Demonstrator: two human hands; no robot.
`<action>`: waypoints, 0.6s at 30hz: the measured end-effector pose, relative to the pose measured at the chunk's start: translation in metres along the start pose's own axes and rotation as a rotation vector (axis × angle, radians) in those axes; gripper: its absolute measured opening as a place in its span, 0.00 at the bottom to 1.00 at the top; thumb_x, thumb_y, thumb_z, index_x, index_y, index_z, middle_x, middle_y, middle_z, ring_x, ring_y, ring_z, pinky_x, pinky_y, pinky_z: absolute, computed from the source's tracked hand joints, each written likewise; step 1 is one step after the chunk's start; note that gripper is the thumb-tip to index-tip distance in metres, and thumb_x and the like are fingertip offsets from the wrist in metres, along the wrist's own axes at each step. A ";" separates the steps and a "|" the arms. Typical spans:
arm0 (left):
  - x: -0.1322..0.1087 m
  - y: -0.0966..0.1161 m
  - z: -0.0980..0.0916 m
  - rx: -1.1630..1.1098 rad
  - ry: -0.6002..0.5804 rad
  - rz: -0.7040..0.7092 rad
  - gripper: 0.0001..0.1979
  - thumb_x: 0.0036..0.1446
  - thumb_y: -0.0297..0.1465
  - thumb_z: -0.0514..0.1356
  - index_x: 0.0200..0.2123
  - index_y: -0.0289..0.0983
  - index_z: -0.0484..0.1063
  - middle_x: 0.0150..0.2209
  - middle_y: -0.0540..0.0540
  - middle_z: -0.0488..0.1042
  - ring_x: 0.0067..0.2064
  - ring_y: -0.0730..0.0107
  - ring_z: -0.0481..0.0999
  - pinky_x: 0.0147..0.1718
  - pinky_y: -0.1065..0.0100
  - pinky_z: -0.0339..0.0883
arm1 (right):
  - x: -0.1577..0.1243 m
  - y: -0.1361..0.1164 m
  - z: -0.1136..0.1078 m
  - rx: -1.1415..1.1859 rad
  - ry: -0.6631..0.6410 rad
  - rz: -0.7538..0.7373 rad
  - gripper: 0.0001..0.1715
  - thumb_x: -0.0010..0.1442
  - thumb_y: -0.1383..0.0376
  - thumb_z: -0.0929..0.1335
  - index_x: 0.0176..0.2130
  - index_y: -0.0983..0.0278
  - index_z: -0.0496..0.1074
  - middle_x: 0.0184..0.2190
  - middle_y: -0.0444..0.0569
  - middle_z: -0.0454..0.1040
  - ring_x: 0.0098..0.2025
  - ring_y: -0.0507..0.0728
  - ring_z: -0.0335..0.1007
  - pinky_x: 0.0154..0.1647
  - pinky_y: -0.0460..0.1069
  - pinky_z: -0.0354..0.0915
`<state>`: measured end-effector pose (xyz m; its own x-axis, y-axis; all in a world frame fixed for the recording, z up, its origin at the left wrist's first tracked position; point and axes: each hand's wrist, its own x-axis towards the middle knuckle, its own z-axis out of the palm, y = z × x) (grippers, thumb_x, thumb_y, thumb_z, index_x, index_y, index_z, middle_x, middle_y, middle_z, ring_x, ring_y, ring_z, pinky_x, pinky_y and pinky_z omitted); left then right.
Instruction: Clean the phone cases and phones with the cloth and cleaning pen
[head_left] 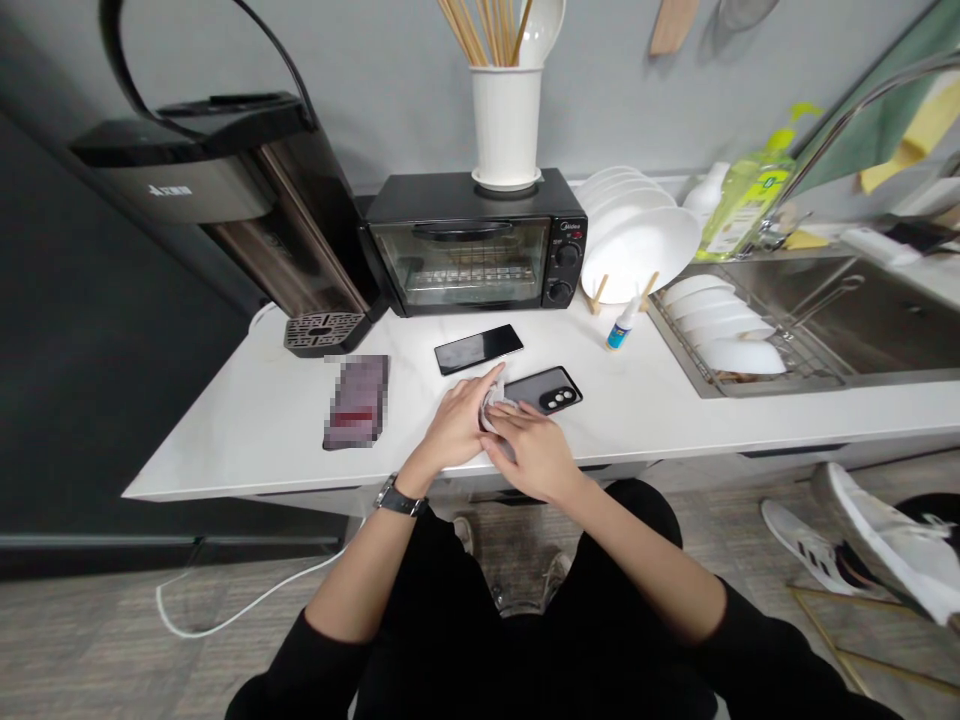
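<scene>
A dark-framed, see-through phone case (541, 388) lies on the counter with its camera cutouts at the right end. My left hand (456, 420) grips the left end of it. My right hand (534, 450) is closed on a crumpled white tissue (496, 392), pressing it against the case; part of the tissue is hidden by my fingers. Just behind my hands rests a black smartphone (478, 348), screen up. A small bottle (620, 328) with a blue label and white nozzle stands upright to the right.
A blurred purplish packet (358, 402) lies at left, before a tall drink dispenser (247, 220). Behind are a toaster oven (465, 262) bearing a white utensil pot (507, 125), and racked plates (637, 250). The sink (892, 320) is at right. Another person's shoe (885, 540) shows below.
</scene>
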<state>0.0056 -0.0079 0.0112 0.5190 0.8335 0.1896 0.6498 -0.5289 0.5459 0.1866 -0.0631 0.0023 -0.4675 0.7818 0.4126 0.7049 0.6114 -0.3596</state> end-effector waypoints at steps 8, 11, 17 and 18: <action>0.001 0.005 0.000 -0.064 0.013 -0.059 0.53 0.58 0.43 0.72 0.78 0.47 0.47 0.67 0.40 0.72 0.65 0.43 0.68 0.65 0.46 0.58 | -0.042 0.056 -0.036 -0.243 0.086 0.185 0.25 0.77 0.53 0.63 0.62 0.65 0.73 0.61 0.60 0.79 0.64 0.67 0.76 0.74 0.68 0.57; 0.001 0.005 0.000 -0.052 0.004 -0.057 0.53 0.59 0.44 0.71 0.79 0.47 0.46 0.67 0.40 0.71 0.66 0.43 0.68 0.66 0.46 0.57 | -0.032 0.060 -0.029 -0.288 0.109 0.215 0.29 0.76 0.52 0.63 0.63 0.70 0.71 0.64 0.64 0.76 0.67 0.71 0.73 0.72 0.70 0.58; 0.001 0.000 0.000 -0.041 -0.014 -0.030 0.51 0.60 0.39 0.68 0.79 0.41 0.44 0.68 0.36 0.69 0.66 0.44 0.67 0.65 0.47 0.58 | 0.004 0.021 0.001 -0.158 0.090 0.198 0.31 0.75 0.52 0.64 0.62 0.75 0.72 0.63 0.68 0.76 0.67 0.72 0.71 0.71 0.66 0.62; 0.001 -0.002 0.001 -0.022 -0.017 -0.024 0.51 0.59 0.36 0.67 0.79 0.40 0.44 0.69 0.35 0.68 0.66 0.44 0.68 0.65 0.47 0.59 | 0.007 0.013 0.004 -0.118 0.067 0.152 0.29 0.76 0.54 0.63 0.62 0.73 0.73 0.63 0.66 0.77 0.67 0.70 0.72 0.71 0.65 0.62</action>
<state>0.0052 -0.0064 0.0101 0.5129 0.8430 0.1620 0.6503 -0.5048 0.5678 0.1909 -0.0494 -0.0028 -0.3169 0.8518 0.4171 0.8240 0.4650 -0.3236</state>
